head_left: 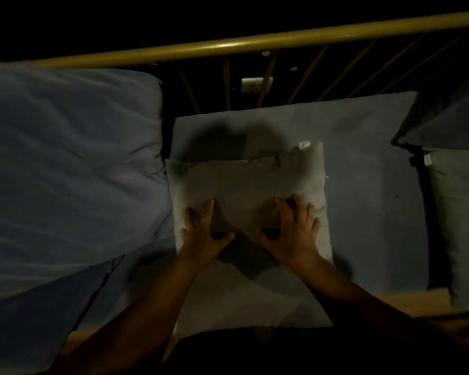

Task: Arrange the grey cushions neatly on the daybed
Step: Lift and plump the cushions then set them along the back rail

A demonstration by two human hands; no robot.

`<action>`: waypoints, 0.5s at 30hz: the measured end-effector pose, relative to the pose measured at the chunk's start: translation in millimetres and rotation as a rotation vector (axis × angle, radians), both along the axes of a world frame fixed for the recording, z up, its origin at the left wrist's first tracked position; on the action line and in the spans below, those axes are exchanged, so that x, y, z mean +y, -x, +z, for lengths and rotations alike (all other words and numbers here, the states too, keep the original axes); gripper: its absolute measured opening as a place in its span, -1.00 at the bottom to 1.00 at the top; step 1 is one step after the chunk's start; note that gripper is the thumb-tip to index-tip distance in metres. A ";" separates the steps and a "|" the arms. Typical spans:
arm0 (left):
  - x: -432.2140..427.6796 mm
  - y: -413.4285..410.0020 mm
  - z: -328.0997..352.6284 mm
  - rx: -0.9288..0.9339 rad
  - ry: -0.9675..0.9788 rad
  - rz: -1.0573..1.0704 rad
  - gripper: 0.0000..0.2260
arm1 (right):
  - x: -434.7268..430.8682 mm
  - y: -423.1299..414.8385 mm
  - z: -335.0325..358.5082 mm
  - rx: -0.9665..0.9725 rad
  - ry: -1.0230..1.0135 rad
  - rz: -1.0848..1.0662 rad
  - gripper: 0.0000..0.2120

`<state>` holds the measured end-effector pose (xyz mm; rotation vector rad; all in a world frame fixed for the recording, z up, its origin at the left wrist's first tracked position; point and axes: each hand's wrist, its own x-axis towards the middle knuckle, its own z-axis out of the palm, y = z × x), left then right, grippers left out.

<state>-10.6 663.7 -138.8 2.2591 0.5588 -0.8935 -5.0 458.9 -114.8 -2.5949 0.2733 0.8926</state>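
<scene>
A pale grey square cushion (244, 185) lies flat on the grey-blue seat pad (368, 201) of the daybed, in the middle of the view. My left hand (203, 234) and my right hand (293, 234) both rest palm-down on the cushion's near half, fingers spread, holding nothing. A white tag shows at the cushion's far right corner. A big blue-grey cushion (65, 171) fills the left side. Another grey cushion (458, 217) lies at the right edge, with a darker one (444, 128) behind it. The light is dim.
A yellow wooden rail (255, 43) with thin slats runs along the back of the daybed. A white wall socket (256, 84) shows through the slats. The wooden front edge (417, 301) of the frame appears at lower right.
</scene>
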 end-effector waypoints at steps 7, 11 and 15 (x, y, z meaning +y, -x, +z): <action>97.3 -23.8 64.2 -0.422 0.124 0.113 -0.38 | 125.1 -76.1 31.2 -0.223 -0.434 0.006 -0.29; 187.5 -34.8 87.2 -0.632 -0.184 0.135 -0.41 | 200.2 -111.8 36.6 -0.179 -0.604 -0.024 -0.19; 262.0 -43.7 114.0 -0.604 -0.501 0.242 -0.31 | 260.6 -131.6 39.9 -0.146 -0.760 -0.112 -0.05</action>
